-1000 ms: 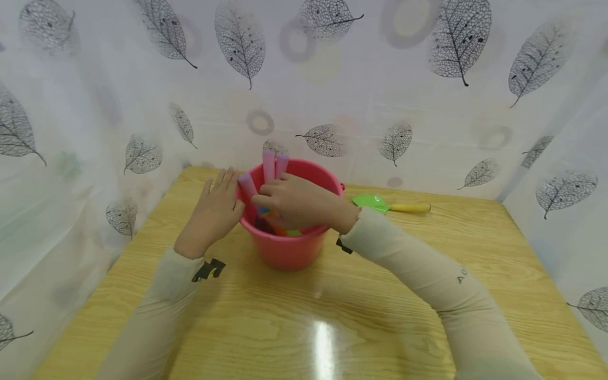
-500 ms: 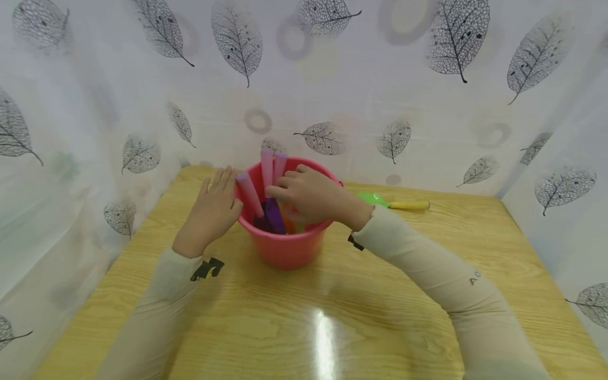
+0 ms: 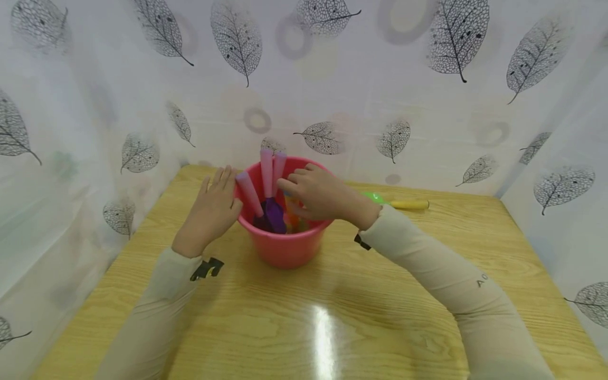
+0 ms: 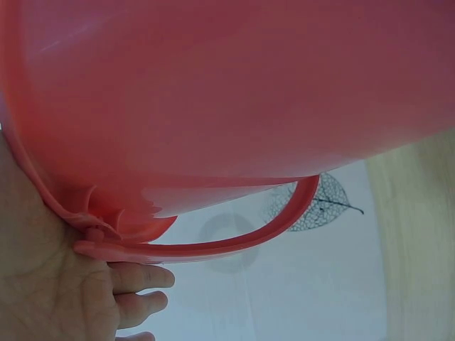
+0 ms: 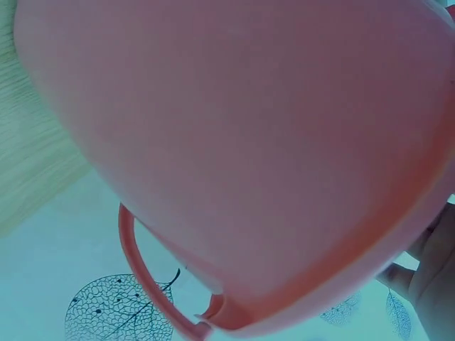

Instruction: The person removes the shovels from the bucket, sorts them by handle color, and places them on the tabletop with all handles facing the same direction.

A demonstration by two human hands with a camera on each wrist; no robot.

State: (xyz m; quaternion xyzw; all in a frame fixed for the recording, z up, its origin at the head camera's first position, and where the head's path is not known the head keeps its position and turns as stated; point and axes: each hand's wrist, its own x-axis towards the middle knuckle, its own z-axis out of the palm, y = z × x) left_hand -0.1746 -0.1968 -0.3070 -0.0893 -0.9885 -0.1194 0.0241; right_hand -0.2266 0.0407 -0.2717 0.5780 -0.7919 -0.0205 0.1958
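My left hand (image 3: pixel 209 215) rests with straight fingers against the left rim of a pink bucket (image 3: pixel 286 250). In the left wrist view its palm (image 4: pixel 57 298) lies by the handle joint (image 4: pixel 96 238). My right hand (image 3: pixel 323 194) reaches over the right side of the bucket, fingers bent down inside. Beneath those fingers is an orange piece (image 3: pixel 293 217); I cannot tell if they grip it. A purple toy shovel (image 3: pixel 274 215) with a pink handle (image 3: pixel 267 171) stands in the bucket beside two more pink handles. The right wrist view shows mostly the bucket's wall (image 5: pixel 234 142).
A green toy shovel with a yellow handle (image 3: pixel 408 205) lies on the wooden table (image 3: pixel 266 327), right of the bucket and partly behind the right forearm. Leaf-printed sheeting (image 3: pixel 361 95) surrounds the table at the back and sides. The bucket's curved handle (image 4: pixel 284 220) hangs at its outside.
My right hand has shifted right within the bucket, away from the pink handles, uncovering the purple shovel blade. My left hand has stayed at the rim.
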